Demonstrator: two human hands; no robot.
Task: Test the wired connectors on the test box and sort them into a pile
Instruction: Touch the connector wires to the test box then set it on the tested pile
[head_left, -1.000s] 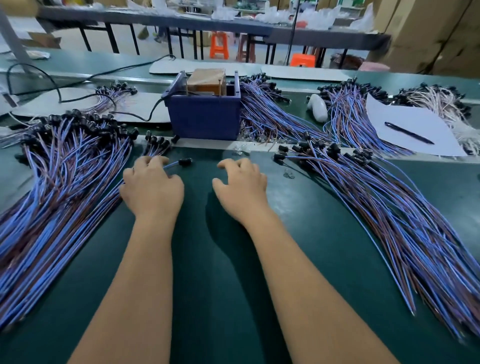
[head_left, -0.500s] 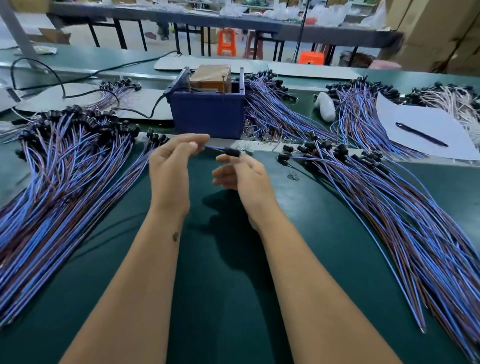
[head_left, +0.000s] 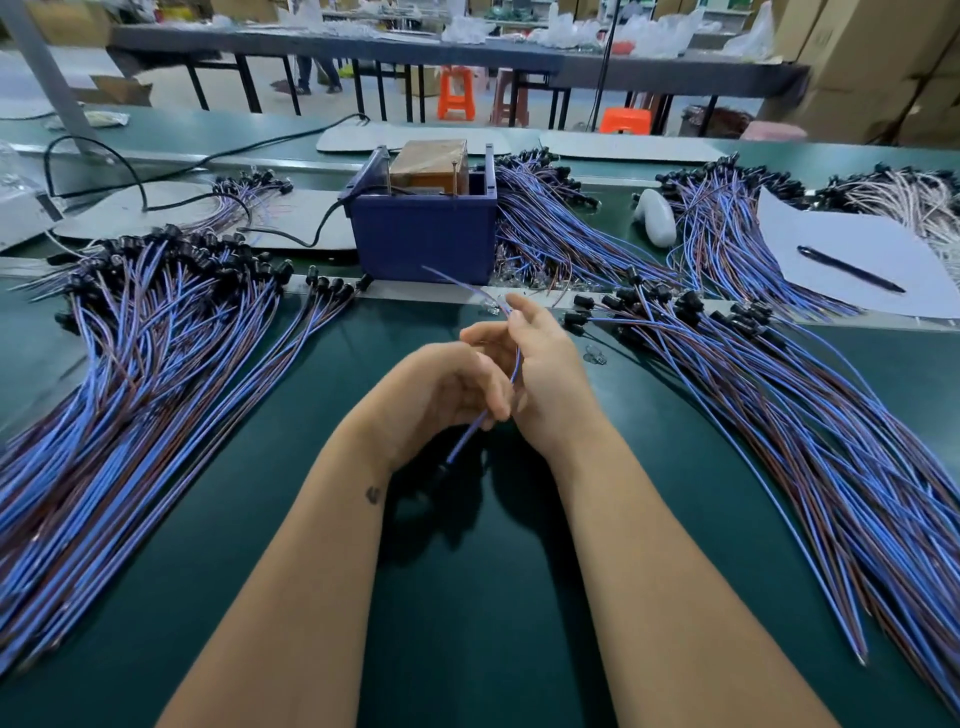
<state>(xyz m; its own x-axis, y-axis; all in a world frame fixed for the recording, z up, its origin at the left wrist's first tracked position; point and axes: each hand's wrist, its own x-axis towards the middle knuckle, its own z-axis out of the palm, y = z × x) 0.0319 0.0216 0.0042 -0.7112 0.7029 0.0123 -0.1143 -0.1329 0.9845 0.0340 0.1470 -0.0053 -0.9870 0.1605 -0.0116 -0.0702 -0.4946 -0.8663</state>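
Observation:
Both hands meet over the green mat, holding one blue-and-brown wired connector (head_left: 515, 364). My left hand (head_left: 441, 395) has its fingers curled round the wire's lower part, which hangs out below toward a dark end near the mat. My right hand (head_left: 540, 364) pinches the wire higher up; its loose end arcs up toward the blue test box (head_left: 423, 236). The box stands behind my hands with a brown block and two upright pins on top. A big pile of wires (head_left: 135, 374) fans out on the left, another pile (head_left: 810, 415) on the right.
More wire bundles (head_left: 550, 228) lie behind the box beside a white object (head_left: 657, 215). A sheet of paper (head_left: 852, 260) with a black pen (head_left: 852, 269) sits at the right. A black power cable (head_left: 291, 236) runs left from the box. Orange stools stand beyond the bench.
My hands rose from the mat, took up one wire, then drew closer to me. The wire has turned from level to nearly upright, its black connector end now low near the mat.

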